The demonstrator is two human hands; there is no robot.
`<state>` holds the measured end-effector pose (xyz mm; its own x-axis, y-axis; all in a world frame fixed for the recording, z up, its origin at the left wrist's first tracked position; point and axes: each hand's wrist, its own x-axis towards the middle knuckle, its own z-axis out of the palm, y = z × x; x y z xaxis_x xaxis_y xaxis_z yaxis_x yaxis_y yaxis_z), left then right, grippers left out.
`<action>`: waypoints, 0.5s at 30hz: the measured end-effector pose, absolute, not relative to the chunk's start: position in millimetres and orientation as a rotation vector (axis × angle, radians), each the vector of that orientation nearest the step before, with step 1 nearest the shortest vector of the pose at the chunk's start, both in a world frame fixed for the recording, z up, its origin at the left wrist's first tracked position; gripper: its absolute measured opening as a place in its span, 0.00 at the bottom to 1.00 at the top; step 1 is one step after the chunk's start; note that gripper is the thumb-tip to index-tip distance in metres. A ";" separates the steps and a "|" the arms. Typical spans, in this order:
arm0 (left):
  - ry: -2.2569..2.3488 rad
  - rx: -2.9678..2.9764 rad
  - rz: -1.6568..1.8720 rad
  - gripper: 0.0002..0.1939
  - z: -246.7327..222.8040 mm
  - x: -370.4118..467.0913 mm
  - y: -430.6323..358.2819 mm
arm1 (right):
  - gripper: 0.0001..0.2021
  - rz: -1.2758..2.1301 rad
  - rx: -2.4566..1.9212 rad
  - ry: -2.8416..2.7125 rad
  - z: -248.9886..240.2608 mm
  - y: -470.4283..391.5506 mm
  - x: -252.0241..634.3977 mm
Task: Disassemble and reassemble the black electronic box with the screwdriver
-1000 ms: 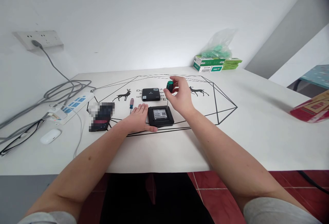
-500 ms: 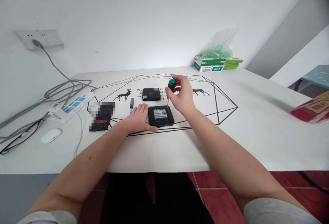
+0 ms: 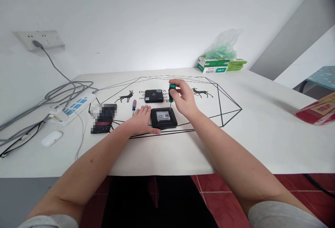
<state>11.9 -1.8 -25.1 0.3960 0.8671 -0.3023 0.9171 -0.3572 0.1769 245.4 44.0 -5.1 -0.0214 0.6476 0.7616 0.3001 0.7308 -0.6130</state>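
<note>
A black square box with a white label (image 3: 163, 116) lies on the table, label side up. My right hand (image 3: 185, 99) grips a green-and-black screwdriver (image 3: 171, 92), held nearly upright. Its shaft points down at the box's far right corner; whether the tip sits in a screw is too small to tell. Flat on the table, my left hand (image 3: 141, 120) has its fingers spread against the box's left side, thumb along the near edge. Behind the box lies a second black square case (image 3: 154, 96). Another screwdriver (image 3: 134, 105), with a red-and-blue handle, rests just past my left fingers.
On the left are a pixelated dark phone-like object (image 3: 106, 119), a white power strip (image 3: 78, 106) with grey cables, a white earphone case (image 3: 52, 138) and glasses (image 3: 24, 138). Green-and-white boxes (image 3: 213, 65) stand by the wall. A red package (image 3: 318, 111) is at the right edge.
The screwdriver in my right hand has become more upright, its handle shifting slightly left, and my right fingers have changed their grip. My left hand and the box stay put.
</note>
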 end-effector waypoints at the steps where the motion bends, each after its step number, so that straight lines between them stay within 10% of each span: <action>1: 1.550 2.344 -0.215 0.80 -25.5 11.6 -1.7 | 0.12 0.278 -0.794 -1.620 -3.9 43.9 245.7; 15: 1.544 2.345 -0.208 0.80 -24.4 11.3 -2.8 | 0.12 0.297 -0.783 -1.617 -3.8 44.0 248.1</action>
<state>11.3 -2.8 -24.4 0.4039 0.8657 -0.2957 0.9131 -0.3615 0.1887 248.1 44.0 -3.8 -0.0169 0.6341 0.7731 0.3181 0.7364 -0.5971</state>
